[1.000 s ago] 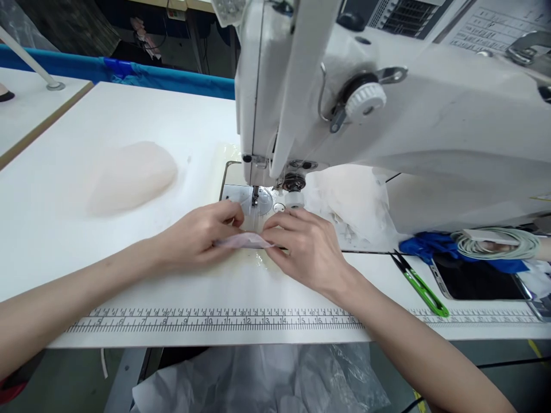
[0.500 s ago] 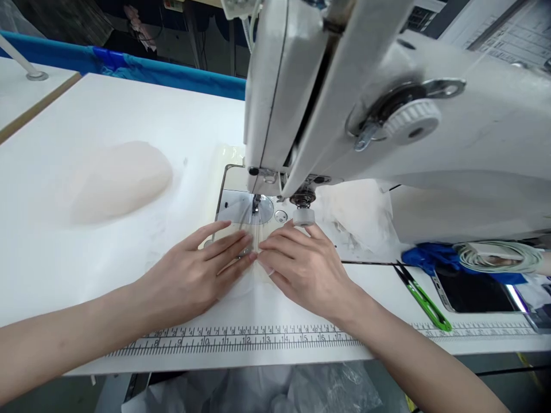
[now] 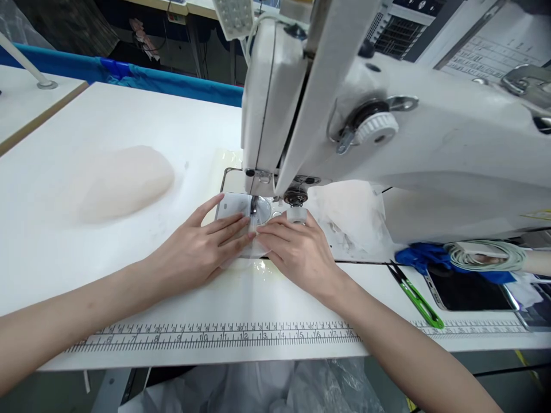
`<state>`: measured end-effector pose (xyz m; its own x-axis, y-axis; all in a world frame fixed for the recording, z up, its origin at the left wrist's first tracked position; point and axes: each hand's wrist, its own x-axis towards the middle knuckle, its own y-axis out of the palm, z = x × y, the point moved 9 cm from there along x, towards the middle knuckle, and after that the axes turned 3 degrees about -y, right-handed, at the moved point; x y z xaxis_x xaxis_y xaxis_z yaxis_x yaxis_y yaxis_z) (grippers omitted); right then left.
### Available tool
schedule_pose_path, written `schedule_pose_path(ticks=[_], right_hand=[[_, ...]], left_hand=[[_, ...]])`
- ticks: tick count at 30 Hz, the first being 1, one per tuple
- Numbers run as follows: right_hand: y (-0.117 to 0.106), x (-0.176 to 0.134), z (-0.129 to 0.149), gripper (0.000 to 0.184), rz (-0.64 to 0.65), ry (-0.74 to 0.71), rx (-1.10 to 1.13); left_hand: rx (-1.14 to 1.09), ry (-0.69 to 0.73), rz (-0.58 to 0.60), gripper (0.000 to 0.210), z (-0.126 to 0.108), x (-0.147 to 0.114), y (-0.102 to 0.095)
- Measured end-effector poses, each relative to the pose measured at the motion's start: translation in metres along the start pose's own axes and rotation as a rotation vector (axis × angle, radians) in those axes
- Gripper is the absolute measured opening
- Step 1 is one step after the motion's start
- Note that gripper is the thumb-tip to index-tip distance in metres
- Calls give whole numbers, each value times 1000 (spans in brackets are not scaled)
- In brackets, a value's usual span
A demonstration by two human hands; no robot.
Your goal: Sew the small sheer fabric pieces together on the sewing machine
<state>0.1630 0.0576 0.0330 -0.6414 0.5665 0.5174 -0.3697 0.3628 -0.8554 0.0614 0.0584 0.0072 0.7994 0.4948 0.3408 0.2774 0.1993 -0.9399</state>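
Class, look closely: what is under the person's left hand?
Sheer fabric shows by the fingertips of the left hand, and a metal plate between its spread fingers. What the palm covers cannot be seen.

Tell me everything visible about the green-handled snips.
The snips have a green handle, seemingly plastic, and dark blades with tips slightly apart. They lie slanted on the white table, tips pointing up and left in view, handle end over the printed ruler. A phone lies beside them; the right hand isn't touching them.
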Motion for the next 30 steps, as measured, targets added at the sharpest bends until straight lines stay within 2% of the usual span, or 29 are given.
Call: schedule_pose_path(ticks=[4,9,12,18,30], right_hand=[[4,4,-7,23,-29,16,-43],[13,5,-15,23,9,59,-67],[14,3,-16,20,22,71,-91],[5,-3,3,17,-21,-65,-119],[4,-4,2,18,-27,-59,-98]], left_hand=[[-5,-6,-20,40,7,7,-1],[10,-11,-20,39,18,14,2],[74,7,-40,37,13,13,0],[109,27,-87,33,-9,-1,-10],[24,-10,-112,34,-2,-1,-10]])
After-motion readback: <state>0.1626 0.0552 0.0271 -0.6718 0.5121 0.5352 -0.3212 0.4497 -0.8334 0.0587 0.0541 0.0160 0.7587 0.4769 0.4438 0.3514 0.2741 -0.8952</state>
